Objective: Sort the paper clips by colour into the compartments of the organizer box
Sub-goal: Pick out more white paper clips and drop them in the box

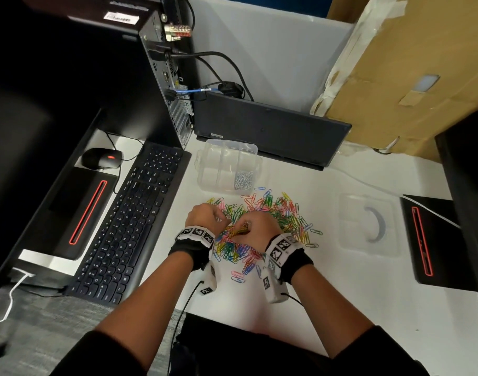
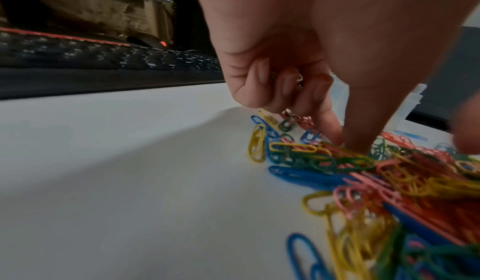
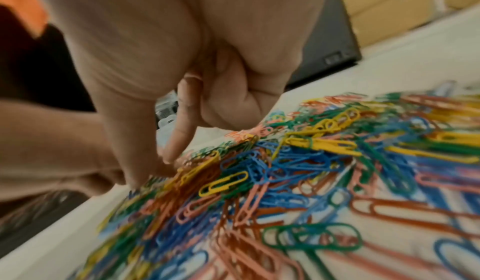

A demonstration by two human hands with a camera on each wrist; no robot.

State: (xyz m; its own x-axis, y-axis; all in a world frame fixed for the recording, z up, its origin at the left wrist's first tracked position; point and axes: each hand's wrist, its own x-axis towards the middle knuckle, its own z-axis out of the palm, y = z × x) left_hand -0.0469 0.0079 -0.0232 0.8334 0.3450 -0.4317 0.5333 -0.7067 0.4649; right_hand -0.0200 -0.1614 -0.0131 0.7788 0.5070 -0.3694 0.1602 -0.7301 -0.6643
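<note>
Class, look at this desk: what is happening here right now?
A person is sorting a heap of coloured paper clips on a white desk. Both hands work in the heap: the left hand holds a few silvery clips curled in its fingers, the right hand pinches yellow ones. The organizer box holds only silver clips in one compartment.

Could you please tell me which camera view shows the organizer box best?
The head view: the whole clear organizer box shows, silver clips in its near right compartment. The left wrist view catches only a blurred clear edge behind the left hand; the right wrist view only a blurred sliver.
</note>
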